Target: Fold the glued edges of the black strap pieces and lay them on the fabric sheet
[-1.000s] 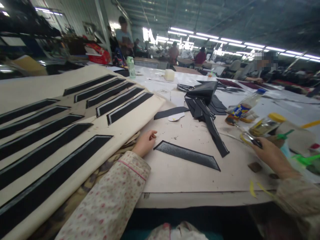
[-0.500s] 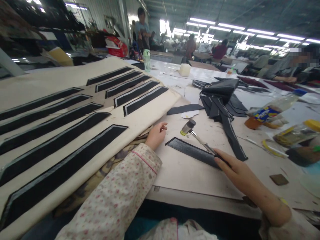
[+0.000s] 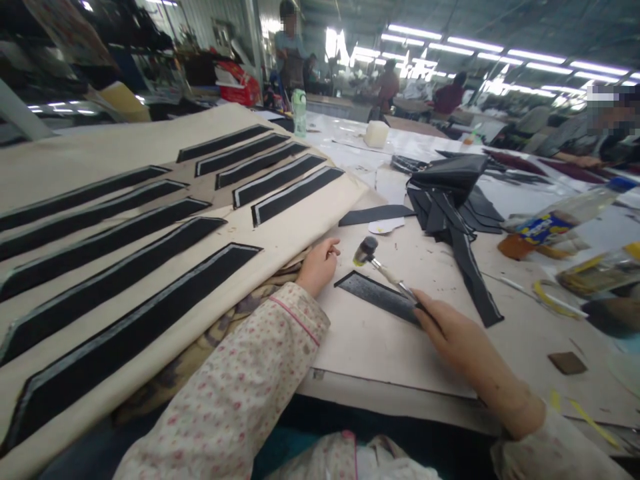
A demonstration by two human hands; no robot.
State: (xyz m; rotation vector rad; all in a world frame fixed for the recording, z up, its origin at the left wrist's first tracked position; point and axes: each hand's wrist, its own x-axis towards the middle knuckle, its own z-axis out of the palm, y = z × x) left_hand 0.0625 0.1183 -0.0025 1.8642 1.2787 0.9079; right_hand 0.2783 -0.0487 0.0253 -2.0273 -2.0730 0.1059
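My right grip is closed round the mallet, head at the 12 o'clock of the strip on the desk; my left grip, half-curled, looks empty at 10 o'clock.

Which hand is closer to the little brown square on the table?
Right. The right hand, gripping a mallet, is left of the brown square; the left hand is farther left, beside the cream sheet.
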